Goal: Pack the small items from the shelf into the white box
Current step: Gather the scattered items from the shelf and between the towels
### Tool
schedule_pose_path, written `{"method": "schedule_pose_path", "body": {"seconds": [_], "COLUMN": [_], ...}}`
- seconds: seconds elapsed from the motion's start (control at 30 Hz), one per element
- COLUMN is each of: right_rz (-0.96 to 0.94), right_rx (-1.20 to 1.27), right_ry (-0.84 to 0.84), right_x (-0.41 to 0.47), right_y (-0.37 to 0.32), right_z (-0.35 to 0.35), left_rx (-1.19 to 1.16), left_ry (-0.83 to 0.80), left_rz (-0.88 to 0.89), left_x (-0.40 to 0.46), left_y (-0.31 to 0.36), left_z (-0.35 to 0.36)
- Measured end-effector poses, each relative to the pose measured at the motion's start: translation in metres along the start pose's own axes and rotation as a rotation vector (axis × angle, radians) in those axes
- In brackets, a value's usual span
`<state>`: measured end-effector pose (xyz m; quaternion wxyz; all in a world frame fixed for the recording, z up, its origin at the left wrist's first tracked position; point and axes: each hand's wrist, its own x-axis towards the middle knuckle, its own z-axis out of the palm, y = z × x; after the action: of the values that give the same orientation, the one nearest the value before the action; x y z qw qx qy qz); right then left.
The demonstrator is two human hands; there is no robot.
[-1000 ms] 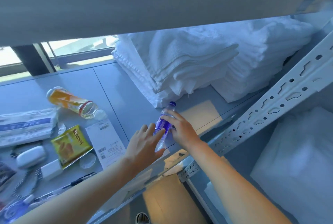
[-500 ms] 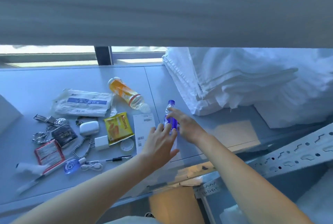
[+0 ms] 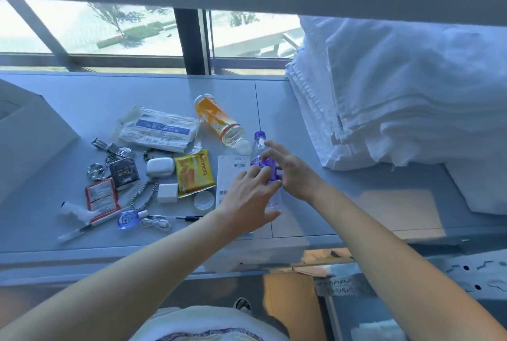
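Note:
A small water bottle [image 3: 260, 145] with a purple label and cap lies on the grey shelf [image 3: 137, 93]. My right hand [image 3: 295, 174] curls its fingers round the bottle from the right, index finger stretched toward the neck. My left hand [image 3: 248, 198] rests relaxed fingers on the label from the left, thumb splayed. The white box [image 3: 30, 134] stands at the shelf's far left. Loose items lie between: an orange bottle [image 3: 216, 121], a mask packet [image 3: 159, 130], a yellow sachet [image 3: 193, 173], an earbud case [image 3: 160, 166], a charger [image 3: 167, 193], a receipt [image 3: 230, 173].
A tall stack of folded white towels [image 3: 397, 93] fills the shelf's right side. Keychains [image 3: 109, 159], small packets [image 3: 101, 198], a pen [image 3: 178, 217] and a cable [image 3: 156, 223] lie toward the front left. Another shelf board hangs low overhead; a window runs behind.
The view has swung left, bringing the scattered items and the white box into sight. Both hands stay at the purple bottle, and my left hand's fingers have come onto its label.

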<state>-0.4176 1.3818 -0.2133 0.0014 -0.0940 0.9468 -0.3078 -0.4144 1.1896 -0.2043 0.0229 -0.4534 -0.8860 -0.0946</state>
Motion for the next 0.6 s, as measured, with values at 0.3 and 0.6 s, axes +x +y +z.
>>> {"method": "schedule_pose_path", "body": {"seconds": [0.3,0.6], "right_rz": [0.0,0.147], "right_rx": [0.094,0.043], "right_ry": [0.054,0.1], "right_x": [0.001,-0.016], "right_y": [-0.009,-0.032], "right_z": [-0.012,-0.017], "left_rx": [-0.092,-0.121], "left_ry": [0.035,0.056], "left_rz": [-0.106,-0.164], "left_x": [-0.005,-0.031], "left_y": [0.006,-0.019], "left_z": [-0.01,-0.025]}}
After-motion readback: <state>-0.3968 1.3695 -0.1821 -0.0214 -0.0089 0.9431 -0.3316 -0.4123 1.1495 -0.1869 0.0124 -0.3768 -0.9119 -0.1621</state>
